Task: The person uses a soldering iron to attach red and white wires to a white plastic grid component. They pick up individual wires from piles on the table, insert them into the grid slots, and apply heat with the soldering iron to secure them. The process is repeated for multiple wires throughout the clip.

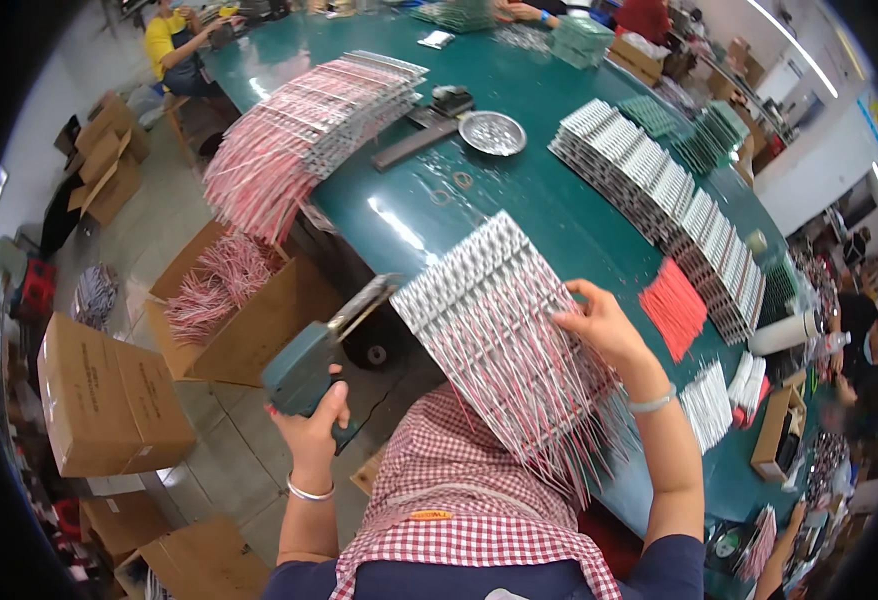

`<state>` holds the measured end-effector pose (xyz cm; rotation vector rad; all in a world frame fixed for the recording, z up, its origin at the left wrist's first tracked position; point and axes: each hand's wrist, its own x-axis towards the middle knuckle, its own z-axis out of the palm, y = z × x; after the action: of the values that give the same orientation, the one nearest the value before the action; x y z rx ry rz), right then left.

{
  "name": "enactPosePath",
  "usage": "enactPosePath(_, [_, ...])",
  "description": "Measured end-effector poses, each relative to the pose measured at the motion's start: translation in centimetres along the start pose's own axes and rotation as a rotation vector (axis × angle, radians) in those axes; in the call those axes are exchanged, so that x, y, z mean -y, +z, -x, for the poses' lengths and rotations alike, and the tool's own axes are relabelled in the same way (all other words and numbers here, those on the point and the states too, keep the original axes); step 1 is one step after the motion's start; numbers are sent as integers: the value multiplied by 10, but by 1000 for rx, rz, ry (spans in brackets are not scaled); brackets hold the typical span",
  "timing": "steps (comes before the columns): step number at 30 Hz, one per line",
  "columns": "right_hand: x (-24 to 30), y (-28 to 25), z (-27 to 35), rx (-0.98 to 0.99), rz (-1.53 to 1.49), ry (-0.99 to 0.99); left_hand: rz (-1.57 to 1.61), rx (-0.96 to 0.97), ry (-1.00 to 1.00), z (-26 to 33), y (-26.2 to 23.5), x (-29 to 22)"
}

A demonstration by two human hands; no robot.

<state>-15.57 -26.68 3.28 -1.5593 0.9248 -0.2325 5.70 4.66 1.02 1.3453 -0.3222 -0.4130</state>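
My left hand is wrapped round the handle of a dark teal pistol-grip power tool. The tool's long metal front points up and right, close to the left edge of a silvery panel; I cannot tell whether they touch. Rows of small metal parts run across that panel, and red and white wires hang from it toward my checked apron. My right hand grips the panel's right edge, thumb on top, with the fingers behind partly hidden. The panel is tilted over the near edge of the green table.
At the far left of the table lies a big stack of wired panels. A metal dish stands behind, and a long row of silvery panels runs along the right, near red wires. Cardboard boxes stand on the floor at left.
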Motion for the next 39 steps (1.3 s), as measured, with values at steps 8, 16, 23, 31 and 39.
enactPosePath(8, [104, 73, -194, 116, -518, -124, 90, -503, 365, -10, -78, -17])
enactPosePath(16, [182, 178, -302, 155, -704, -142, -12, -603, 362, -14, -78, -24])
enactPosePath(23, [170, 224, -355, 99, -440, -144, -13, -606, 318, -10, -78, -11])
enactPosePath(31, [129, 174, -307, -206, -135, -338, 19, -535, 241, -10, -59, -5])
enactPosePath(39, [-3, -48, -166, -925, 768, -793, 79, -335, 100, -41, -27, 7])
